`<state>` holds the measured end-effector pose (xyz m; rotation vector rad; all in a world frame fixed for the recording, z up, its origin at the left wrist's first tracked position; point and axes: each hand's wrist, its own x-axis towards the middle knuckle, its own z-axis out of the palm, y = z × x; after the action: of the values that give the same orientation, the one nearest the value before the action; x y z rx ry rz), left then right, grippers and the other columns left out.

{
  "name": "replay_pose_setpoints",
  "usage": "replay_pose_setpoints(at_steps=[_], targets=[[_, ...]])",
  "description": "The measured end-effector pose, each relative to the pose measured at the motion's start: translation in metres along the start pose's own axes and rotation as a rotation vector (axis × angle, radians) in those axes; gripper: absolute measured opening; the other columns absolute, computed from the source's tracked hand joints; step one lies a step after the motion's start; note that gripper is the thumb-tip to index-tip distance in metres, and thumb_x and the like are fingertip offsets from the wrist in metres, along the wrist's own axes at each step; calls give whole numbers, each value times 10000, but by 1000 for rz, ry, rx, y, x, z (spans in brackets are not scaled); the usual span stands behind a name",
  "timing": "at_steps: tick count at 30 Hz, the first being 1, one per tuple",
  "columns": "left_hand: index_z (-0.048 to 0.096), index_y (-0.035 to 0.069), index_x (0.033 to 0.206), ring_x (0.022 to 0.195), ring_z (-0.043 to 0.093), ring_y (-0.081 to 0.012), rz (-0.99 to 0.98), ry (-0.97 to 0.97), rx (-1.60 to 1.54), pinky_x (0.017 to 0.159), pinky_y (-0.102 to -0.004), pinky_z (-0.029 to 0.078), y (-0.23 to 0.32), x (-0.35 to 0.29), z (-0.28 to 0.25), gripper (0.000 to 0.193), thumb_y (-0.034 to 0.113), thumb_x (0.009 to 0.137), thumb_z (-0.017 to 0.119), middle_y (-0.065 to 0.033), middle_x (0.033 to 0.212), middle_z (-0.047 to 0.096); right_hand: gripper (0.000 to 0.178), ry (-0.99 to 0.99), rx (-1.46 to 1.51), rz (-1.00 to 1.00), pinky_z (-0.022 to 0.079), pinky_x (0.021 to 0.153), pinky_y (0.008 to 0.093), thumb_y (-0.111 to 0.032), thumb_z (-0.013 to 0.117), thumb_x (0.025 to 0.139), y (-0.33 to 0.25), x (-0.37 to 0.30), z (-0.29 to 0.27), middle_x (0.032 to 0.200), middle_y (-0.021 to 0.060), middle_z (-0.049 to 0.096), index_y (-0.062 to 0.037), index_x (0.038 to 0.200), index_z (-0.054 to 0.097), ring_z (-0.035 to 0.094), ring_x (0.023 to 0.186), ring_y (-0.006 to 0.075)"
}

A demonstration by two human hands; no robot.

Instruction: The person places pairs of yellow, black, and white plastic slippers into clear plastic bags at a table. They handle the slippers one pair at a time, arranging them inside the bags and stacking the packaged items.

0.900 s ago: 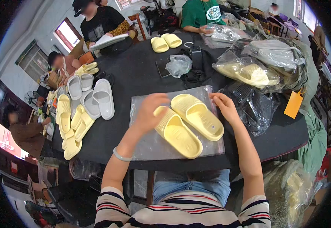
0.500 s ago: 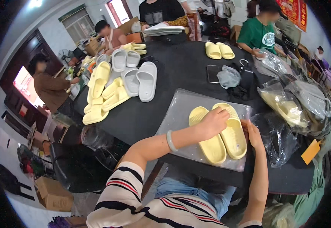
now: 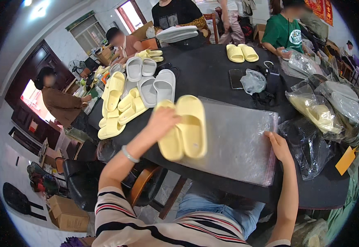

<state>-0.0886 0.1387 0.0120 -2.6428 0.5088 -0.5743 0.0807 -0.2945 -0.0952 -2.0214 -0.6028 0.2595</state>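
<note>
My left hand (image 3: 163, 122) grips a pair of yellow slippers (image 3: 192, 131) side by side, its fingers over the left slipper's strap. The pair is held above the left part of a stack of flat clear plastic bags (image 3: 235, 144) on the table. At the stack's right edge, my right hand (image 3: 279, 146) rests with fingers stretched out, touching the plastic and holding no slipper. Left of the held pair lie several yellow slippers (image 3: 114, 92) and grey slippers (image 3: 164, 85).
The black table (image 3: 208, 70) carries another yellow pair (image 3: 242, 53), a phone (image 3: 236, 79) and a crumpled clear bag (image 3: 254, 81). Bagged slippers (image 3: 317, 113) and loose plastic (image 3: 307, 150) lie at right. Several people sit or stand around. A black chair (image 3: 82, 181) stands at lower left.
My left hand has carried the yellow pair leftward off the middle of the bag stack, uncovering the plastic. My right hand stays at the stack's right edge. The view has shifted slightly.
</note>
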Motion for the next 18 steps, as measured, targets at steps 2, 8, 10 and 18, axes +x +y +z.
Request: replay_pose_setpoints(at_steps=[2, 8, 10, 18], targets=[[662, 162, 897, 780, 603, -245, -79, -6, 87, 668, -384, 474, -55, -32, 7, 176, 175, 742, 580, -60, 808, 571, 425, -2, 14, 4, 436, 962, 345, -320, 423, 1014, -2, 0, -2, 1130, 191, 657, 22, 1149, 636, 613, 1087, 284], [627, 163, 1215, 921, 621, -334, -492, -222, 240, 792, -432, 495, -181, -116, 24, 443, 113, 776, 596, -203, 1161, 584, 395, -2, 31, 7, 442, 951, 345, -304, 442, 1005, 1, 2, 1, 1117, 190, 658, 9, 1142, 641, 617, 1075, 286], [605, 162, 1261, 965, 626, -353, -641, -198, 172, 831, -440, 501, -180, -130, 43, 489, 134, 774, 624, -235, 1275, 541, 385, 7, -19, -16, 443, 951, 346, -297, 452, 1001, 2, 3, 2, 1125, 190, 657, 7, 1141, 642, 617, 1077, 286], [504, 124, 1339, 1314, 344, -472, -1039, 58, -194, 1009, -620, 331, -107, -131, 122, 679, 520, 808, 654, -295, 1428, 329, 310, 37, -119, -125, 463, 927, 341, -216, 492, 980, 0, 0, 5, 1128, 179, 659, 6, 1136, 642, 624, 1066, 282]])
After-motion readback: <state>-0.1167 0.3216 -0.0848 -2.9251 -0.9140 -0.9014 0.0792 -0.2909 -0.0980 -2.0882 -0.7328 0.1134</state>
